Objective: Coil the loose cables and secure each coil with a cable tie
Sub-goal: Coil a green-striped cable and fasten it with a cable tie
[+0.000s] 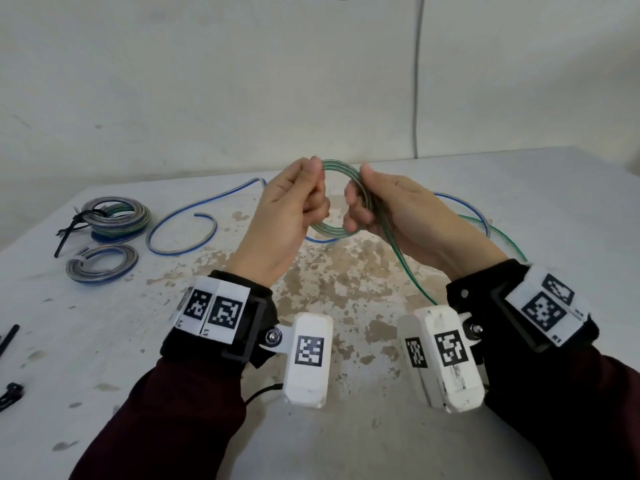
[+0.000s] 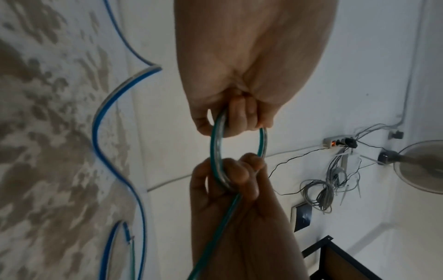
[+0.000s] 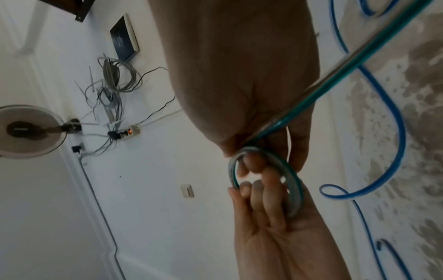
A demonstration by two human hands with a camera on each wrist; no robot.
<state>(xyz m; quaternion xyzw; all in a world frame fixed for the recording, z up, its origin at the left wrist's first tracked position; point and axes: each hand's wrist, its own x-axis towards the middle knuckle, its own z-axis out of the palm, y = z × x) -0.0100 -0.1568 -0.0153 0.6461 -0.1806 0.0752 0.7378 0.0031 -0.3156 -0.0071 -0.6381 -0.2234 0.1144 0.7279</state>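
Note:
A small coil of green-striped clear cable (image 1: 331, 231) is held up above the table between both hands. My left hand (image 1: 313, 192) pinches the coil's left side, fingers curled round the strands (image 2: 215, 147). My right hand (image 1: 356, 202) grips the right side (image 3: 294, 189), thumb on top. The cable's loose tail (image 1: 408, 271) runs down from the right hand toward my wrist, then off to the right across the table. A loose blue-striped cable (image 1: 180, 247) lies curled on the table behind the hands.
Two tied coils (image 1: 117, 213) (image 1: 100, 265) lie at the table's left, one with a black tie. Spare black cable ties (image 1: 8, 341) lie at the far left edge. The white table (image 1: 346, 445) is stained brown in the middle. A wall stands close behind.

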